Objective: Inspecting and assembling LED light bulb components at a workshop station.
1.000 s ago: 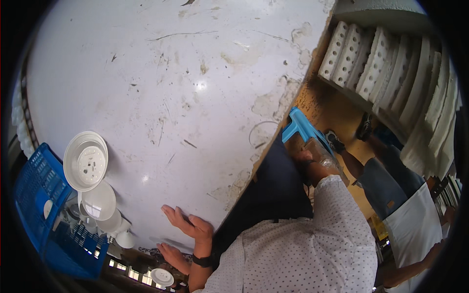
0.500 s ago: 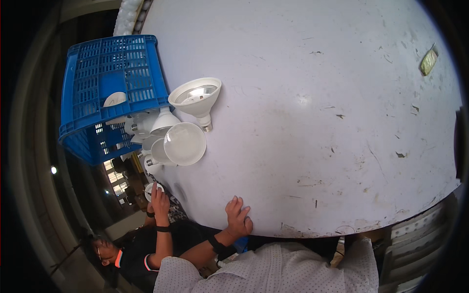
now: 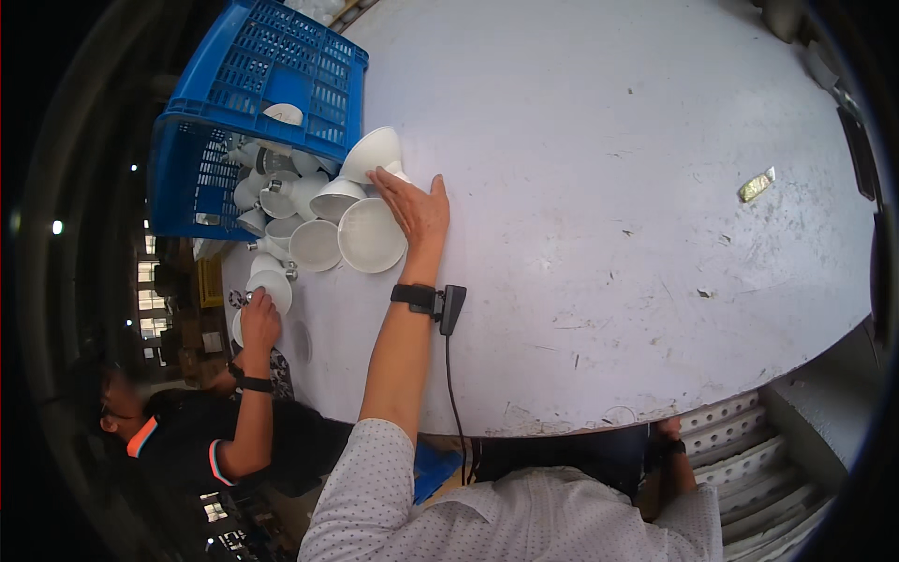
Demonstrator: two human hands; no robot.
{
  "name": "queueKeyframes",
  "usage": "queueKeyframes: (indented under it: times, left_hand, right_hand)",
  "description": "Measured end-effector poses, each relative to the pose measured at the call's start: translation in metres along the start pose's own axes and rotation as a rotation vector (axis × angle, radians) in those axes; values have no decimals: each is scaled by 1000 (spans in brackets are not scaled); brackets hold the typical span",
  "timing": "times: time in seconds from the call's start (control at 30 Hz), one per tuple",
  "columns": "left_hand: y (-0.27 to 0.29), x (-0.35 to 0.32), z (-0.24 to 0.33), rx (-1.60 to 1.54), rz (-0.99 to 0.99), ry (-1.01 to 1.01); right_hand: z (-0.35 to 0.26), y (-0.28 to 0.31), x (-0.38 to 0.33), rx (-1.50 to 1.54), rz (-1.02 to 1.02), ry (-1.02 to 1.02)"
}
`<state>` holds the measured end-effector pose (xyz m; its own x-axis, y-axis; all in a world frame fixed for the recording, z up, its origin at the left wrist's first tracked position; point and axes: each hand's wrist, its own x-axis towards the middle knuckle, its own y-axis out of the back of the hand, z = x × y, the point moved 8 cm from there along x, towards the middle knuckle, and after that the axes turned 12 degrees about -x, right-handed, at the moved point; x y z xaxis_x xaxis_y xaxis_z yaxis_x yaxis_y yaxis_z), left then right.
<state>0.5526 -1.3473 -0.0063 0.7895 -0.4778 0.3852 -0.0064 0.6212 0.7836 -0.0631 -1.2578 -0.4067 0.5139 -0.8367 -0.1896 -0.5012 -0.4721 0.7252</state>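
Observation:
My left hand (image 3: 419,214) reaches over the table at the near right of a cluster of white reflector bulbs. Its fingers are stretched and the thumb stands apart. The fingertips lie against a white cone-shaped reflector bulb (image 3: 373,153), whose narrow end is partly behind the hand. Just left of the wrist, a bulb with a round frosted face (image 3: 367,239) touches or nearly touches the hand. Another round-faced bulb (image 3: 315,246) sits beside it. Low at the table's front edge is my right hand (image 3: 669,429), mostly hidden, its fingers not readable.
A blue plastic crate (image 3: 267,126) lies tipped with its mouth toward the bulbs, several inside. A co-worker's hand (image 3: 261,321) holds a white bulb (image 3: 271,288) at the left. A small yellowish packet (image 3: 757,184) lies far right. Perforated white trays (image 3: 726,426) stand below right.
My left hand has moved from the table's front edge up to the bulbs. The cone-shaped bulb has turned. The view has shifted, and my right hand now shows.

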Motion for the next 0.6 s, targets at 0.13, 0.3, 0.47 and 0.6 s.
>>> queueKeyframes:
  times: [0.13,0.3,0.47,0.6]
  left_hand:
    - [-19,13,-28,86,76,-41]
    - [-6,59,-101,147,-44,540]
    - [-57,67,-58,-238,-280,315]
    - [-58,80,-64,-493,-350,268]
  right_hand:
    - [10,102,-24,-72,-5,-486]
    - [-58,153,-22,202,196,-516]
    - [-177,269,-74,27,619,-387]
    - [-277,349,-106,-152,797,-197]
